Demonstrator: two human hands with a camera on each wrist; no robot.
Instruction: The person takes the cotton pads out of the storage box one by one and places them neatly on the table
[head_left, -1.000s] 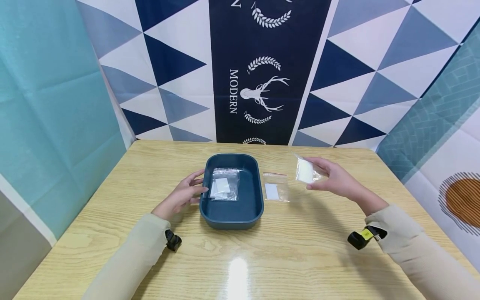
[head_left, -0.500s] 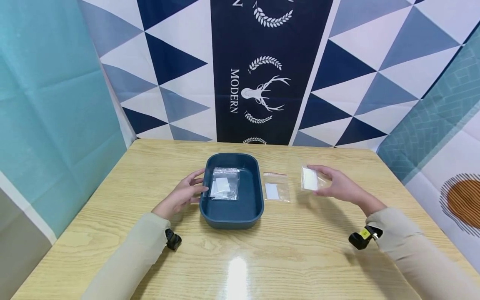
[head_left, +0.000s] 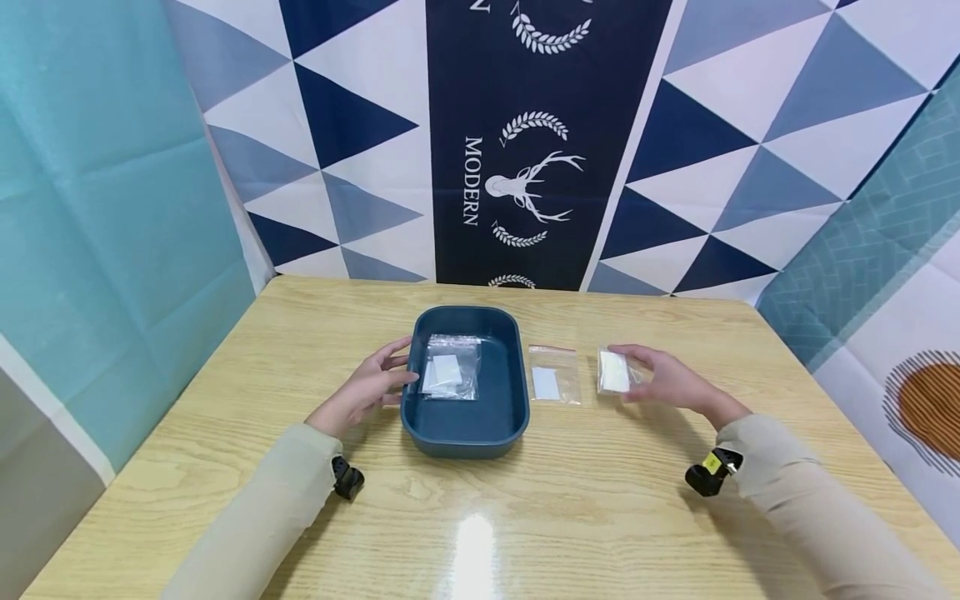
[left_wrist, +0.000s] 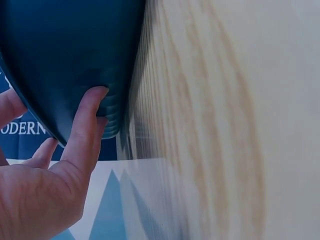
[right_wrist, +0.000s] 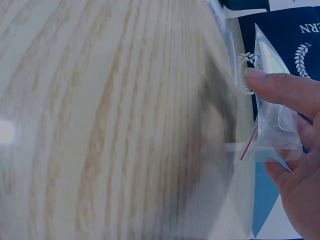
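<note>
Pinching a clear bag point(head_left: 613, 372) in your right hand point(head_left: 666, 379), you touch the bin point(head_left: 465, 449)'s left edge, left hand point(head_left: 365, 386) loosely spread.

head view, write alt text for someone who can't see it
A person's right hand holds a clear bag with something white inside at a wooden table, while the left hand touches a dark blue bin. Similar bags lie in the bin; another bag lies beside it. Behind is a patterned backdrop.

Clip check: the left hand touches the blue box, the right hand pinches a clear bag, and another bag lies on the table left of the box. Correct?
No: the bag on the table lies right of the blue box, as the head view shows. The rest stands.
</note>
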